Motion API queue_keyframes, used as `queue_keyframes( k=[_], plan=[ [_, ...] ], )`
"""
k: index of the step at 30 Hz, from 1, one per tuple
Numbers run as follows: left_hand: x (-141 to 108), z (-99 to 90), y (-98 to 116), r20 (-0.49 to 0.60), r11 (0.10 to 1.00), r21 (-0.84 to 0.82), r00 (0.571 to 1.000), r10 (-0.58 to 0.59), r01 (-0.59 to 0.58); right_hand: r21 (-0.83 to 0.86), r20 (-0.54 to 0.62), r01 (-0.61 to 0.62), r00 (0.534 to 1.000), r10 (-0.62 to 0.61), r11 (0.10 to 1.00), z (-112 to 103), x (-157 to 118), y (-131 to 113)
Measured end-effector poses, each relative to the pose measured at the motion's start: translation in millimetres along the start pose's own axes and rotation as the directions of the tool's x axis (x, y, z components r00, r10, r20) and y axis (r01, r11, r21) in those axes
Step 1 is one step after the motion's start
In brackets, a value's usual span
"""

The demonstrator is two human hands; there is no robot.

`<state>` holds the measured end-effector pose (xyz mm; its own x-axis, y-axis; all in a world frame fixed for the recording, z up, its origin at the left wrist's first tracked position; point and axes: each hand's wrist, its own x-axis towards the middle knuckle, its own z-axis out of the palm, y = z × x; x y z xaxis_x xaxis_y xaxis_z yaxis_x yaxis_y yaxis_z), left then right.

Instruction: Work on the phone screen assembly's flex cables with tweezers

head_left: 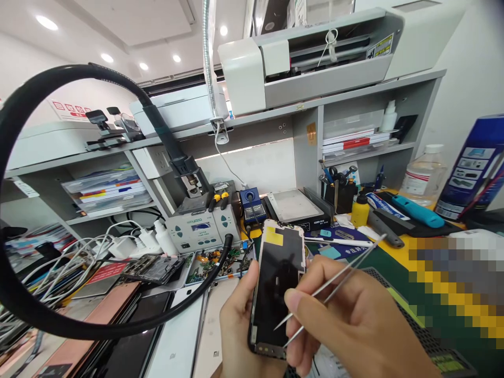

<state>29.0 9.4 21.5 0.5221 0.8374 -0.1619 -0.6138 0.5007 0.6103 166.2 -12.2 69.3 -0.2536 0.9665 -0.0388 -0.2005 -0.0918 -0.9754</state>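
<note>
My left hand is wrapped round a phone screen, its dark back facing me and tilted upright. A yellow sticker sits near its top, and metal parts run along its edges. In my right hand a pair of metal tweezers is pinched between thumb and fingers. The two tips stand apart and point down at the lower end of the screen; whether they touch it I cannot tell. Fingers of my right hand lie in front of the screen's right edge.
A thick black hose loops across the left side from a soldering station. Several phones, including a white phone, lie at the left. A tray of small parts is behind them. Bottles, including a yellow bottle, stand at the right.
</note>
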Motion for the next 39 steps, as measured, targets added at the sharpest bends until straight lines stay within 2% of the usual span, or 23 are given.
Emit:
queue_keyframes(
  k=[4, 9, 13, 18, 22, 26, 32, 39],
  plan=[
    [2.2, 2.8, 1.9, 0.056, 0.998, -0.005, 0.997, -0.060, 0.060, 0.063, 0.000, 0.016, 1.000, -0.016, 0.998, -6.1, -1.8, -2.4],
    [9.5, 17.3, -2.1, 0.149, 0.990, -0.135, 0.987, 0.064, -0.044, 0.140, 0.011, 0.178, 0.983, -0.181, 0.974, -23.8, 5.2, -0.8],
    [10.3, 15.8, -1.3, 0.177, 0.977, -0.211, 0.981, 0.082, -0.043, 0.207, -0.009, 0.188, 0.982, -0.190, 0.960, -33.3, 9.0, -0.1],
    [6.1, 10.4, 2.0, 0.203, 0.992, -0.126, 0.979, 0.033, -0.007, 0.207, 0.017, 0.223, 0.973, -0.232, 0.952, -35.1, 5.4, 1.7],
    [6.4, 11.7, 2.1, 0.227, 0.995, -0.083, 0.971, 0.075, -0.058, 0.170, -0.027, 0.225, 0.974, -0.223, 0.959, -33.8, 3.0, 2.2],
    [8.1, 8.2, 5.1, 0.261, 0.999, -0.036, 0.965, 0.010, 0.000, 0.163, -0.026, 0.220, 0.976, -0.218, 0.962, -34.3, 4.1, 3.4],
    [7.5, 3.7, 8.7, 0.201, 0.988, -0.143, 0.979, -0.027, 0.056, 0.101, -0.031, 0.249, 0.968, -0.247, 0.963, -36.5, 1.6, 6.1],
    [6.2, 2.4, 12.2, 0.148, 0.986, -0.123, 0.984, -0.096, 0.114, 0.073, -0.075, 0.273, 0.960, -0.268, 0.959, -29.1, -1.2, 2.7]
  ],
)
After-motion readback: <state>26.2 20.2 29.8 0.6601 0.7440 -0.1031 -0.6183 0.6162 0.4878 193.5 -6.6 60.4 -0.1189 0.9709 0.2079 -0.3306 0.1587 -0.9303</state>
